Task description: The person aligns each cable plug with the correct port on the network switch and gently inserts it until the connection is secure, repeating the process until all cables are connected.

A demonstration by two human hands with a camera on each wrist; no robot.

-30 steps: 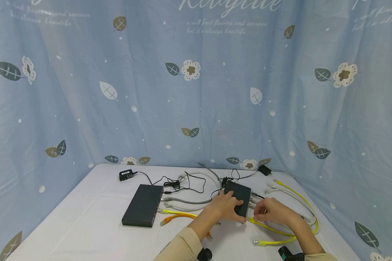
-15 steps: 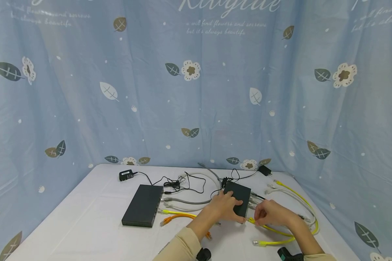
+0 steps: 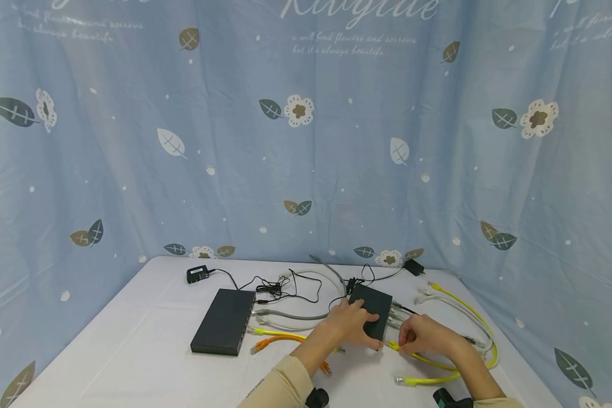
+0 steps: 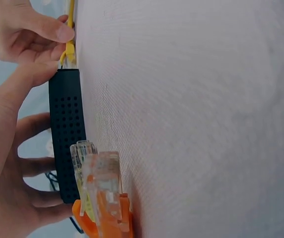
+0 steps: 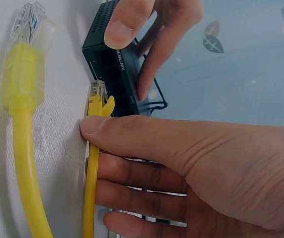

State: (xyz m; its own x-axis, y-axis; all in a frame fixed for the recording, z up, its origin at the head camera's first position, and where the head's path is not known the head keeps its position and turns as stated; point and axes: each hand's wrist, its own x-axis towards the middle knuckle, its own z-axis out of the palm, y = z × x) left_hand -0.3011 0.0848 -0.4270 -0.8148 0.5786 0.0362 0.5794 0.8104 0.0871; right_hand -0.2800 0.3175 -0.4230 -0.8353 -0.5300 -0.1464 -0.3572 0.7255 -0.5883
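My left hand (image 3: 352, 323) holds a small black network switch (image 3: 369, 297) on the table. Its fingers spread over the top and its thumb lies at the near corner by the port side. In the right wrist view, my right hand (image 5: 181, 168) pinches a yellow Ethernet cable (image 5: 90, 193) between thumb and fingers, just behind the plug (image 5: 97, 94). The plug's clear tip shows in front of the switch's port face, low down; whether it touches a port I cannot tell. Pale cables (image 3: 395, 320) and a black lead run from the same side.
A larger black box (image 3: 224, 322) lies to the left. Between the boxes lie grey, yellow and orange cables (image 3: 280, 340). Another yellow plug (image 5: 25, 74) lies beside my right hand. Two power adapters (image 3: 197, 274) lie at the back, beneath a blue curtain (image 3: 336, 170).
My right hand has shifted slightly right and down, away from the switch, still pinching the yellow Ethernet cable. The left hand stays on the switch.
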